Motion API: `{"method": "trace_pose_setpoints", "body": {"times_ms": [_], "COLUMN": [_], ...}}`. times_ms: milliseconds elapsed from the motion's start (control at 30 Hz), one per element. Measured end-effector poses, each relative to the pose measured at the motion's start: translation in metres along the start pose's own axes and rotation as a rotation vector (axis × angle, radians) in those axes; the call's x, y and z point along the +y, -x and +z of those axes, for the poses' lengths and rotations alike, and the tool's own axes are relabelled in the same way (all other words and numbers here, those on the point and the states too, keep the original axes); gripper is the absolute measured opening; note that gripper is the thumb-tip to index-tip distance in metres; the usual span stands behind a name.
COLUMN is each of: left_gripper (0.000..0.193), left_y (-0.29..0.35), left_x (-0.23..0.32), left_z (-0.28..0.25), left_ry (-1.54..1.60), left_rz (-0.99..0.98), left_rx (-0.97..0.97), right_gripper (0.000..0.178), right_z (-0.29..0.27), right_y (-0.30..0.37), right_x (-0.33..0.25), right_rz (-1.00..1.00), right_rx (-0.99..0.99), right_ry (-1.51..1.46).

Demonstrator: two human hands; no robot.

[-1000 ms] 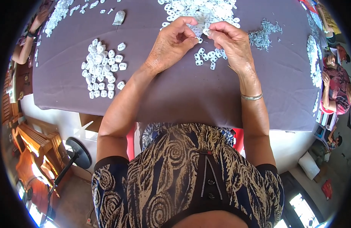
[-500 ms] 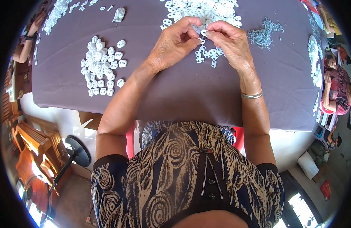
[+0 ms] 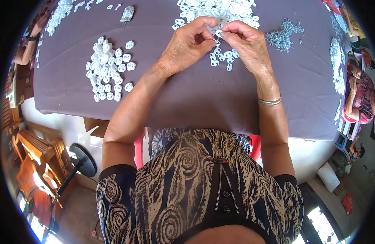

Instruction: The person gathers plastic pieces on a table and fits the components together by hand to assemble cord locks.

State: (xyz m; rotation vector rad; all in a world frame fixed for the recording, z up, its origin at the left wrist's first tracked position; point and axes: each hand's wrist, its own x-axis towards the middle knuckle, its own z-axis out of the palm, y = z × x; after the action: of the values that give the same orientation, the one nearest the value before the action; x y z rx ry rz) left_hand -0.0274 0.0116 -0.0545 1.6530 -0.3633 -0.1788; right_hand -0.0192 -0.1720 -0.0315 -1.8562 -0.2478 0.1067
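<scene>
My right hand (image 3: 248, 44) pinches a small white oval plastic piece with a hole (image 3: 218, 33) between thumb and forefinger. Close beside it, the fingertips of my left hand (image 3: 187, 44) are pressed together at the same piece; what they grip is too small to make out. Just below the fingers lie several small white two-hole pieces (image 3: 228, 55). Behind both hands spreads a big heap of white oval pieces with holes (image 3: 236, 11). A pile of chunkier white two-hole pieces (image 3: 108, 61) sits to the left of my left forearm.
Right of my right hand is a heap of tiny silvery metal bits (image 3: 285, 35). A grey-wrapped tool with a thin spike (image 3: 127, 14) lies at the far left. The dark cloth-covered table (image 3: 187, 105) carries more white pieces (image 3: 59, 18) along its edges. Other people are at both sides.
Both hands hold nearly the same pose, fingertips still together at the white oval piece. The view has shifted very slightly; the piles look the same.
</scene>
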Motion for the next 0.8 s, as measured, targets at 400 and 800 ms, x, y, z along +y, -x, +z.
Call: {"method": "trace_pose_setpoints", "body": {"times_ms": [400, 800], "left_gripper": [0.034, 0.033], "left_y": [-0.0003, 0.0006], "left_x": [-0.0009, -0.0021], "left_z": [-0.0003, 0.0008], "left_ry": [0.005, 0.014], "left_rz": [0.018, 0.024], "left_rx": [0.020, 0.047], "right_gripper": [0.007, 0.009], "right_z": [0.0007, 0.0043], "right_y": [0.0002, 0.0019], "right_x": [0.0029, 0.0062], "right_rz": [-0.026, 0.000], "right_rx": [-0.031, -0.064], "right_ry": [0.002, 0.062]}}
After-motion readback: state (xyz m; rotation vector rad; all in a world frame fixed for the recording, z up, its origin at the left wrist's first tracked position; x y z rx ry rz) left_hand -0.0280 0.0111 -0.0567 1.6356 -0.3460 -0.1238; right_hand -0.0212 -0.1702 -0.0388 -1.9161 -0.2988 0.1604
